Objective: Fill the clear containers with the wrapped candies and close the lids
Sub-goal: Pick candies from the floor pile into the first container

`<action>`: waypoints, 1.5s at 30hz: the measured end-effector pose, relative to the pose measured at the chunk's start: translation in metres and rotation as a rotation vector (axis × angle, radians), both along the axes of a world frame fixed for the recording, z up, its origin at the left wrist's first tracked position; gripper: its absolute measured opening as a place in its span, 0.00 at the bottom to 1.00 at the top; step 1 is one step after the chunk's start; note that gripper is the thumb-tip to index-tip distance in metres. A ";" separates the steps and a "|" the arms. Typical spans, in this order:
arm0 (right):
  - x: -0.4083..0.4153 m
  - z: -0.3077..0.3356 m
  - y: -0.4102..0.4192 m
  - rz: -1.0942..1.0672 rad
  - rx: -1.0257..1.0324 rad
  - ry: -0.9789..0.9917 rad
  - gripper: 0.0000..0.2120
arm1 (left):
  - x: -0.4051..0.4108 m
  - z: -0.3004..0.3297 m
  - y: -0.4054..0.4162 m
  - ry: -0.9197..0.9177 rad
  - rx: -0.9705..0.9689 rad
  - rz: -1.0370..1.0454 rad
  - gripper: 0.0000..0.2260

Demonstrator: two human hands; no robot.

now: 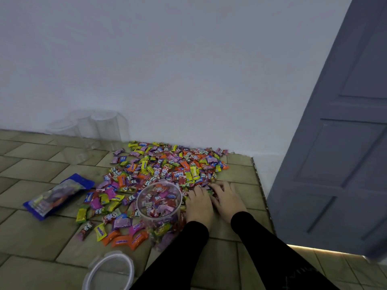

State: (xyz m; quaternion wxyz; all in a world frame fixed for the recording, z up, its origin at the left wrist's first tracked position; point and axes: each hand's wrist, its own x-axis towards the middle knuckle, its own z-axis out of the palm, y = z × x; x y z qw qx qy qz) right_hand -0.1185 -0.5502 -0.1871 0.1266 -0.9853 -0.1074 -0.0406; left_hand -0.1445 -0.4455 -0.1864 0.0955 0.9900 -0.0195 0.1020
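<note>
Where the wrappers face the camera, I can read "Relaxa" on a red candy near the middle of the candy pile [167, 170] and again on one inside the open container [160, 208], "mentos" upside down on the orange and pink pieces at the near left edge, and what looks like "Fruit-tella" on the dark and white wrappers, though that lettering is too blurred to be sure. Writing on the blue bag [56, 195] lying flat to the left of the pile is unreadable.

I see the pile spread over a tile-patterned mat [31, 233] on the floor, reaching the white wall [188, 70] at its far side. My container stands upright at the near edge of the pile, lidless and partly filled with mixed candies. Its round clear lid [109, 271] lies on the mat at the near left, apart from it. More empty clear containers [100, 126] stand at the far left against the wall, faint and hard to count.

Both hands lie palm down just right of the container, at the pile's near right edge. My left hand [199, 203] rests beside the container wall, fingers loosely spread onto candies; my right hand [227, 200] lies beside it, fingers splayed over a few wrappers. I cannot tell whether either is pinching a piece. Black sleeves cover both forearms. A grey panelled door [339, 143] stands on the right.
</note>
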 end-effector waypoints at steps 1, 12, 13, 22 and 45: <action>-0.001 0.003 0.001 -0.006 -0.003 0.024 0.22 | 0.002 -0.001 0.000 -0.016 0.019 0.001 0.16; -0.007 0.028 0.009 -0.091 0.055 0.205 0.13 | -0.011 0.022 -0.001 0.146 0.220 -0.009 0.11; -0.009 0.031 0.008 -0.113 0.074 0.212 0.14 | -0.018 0.030 -0.001 0.137 0.244 -0.019 0.16; -0.018 0.062 0.005 -0.317 0.655 0.077 0.09 | -0.028 0.084 -0.009 -0.078 0.278 -0.031 0.15; -0.081 0.140 0.105 -0.318 1.043 -0.236 0.16 | -0.091 0.152 0.101 -0.338 -0.805 -0.192 0.10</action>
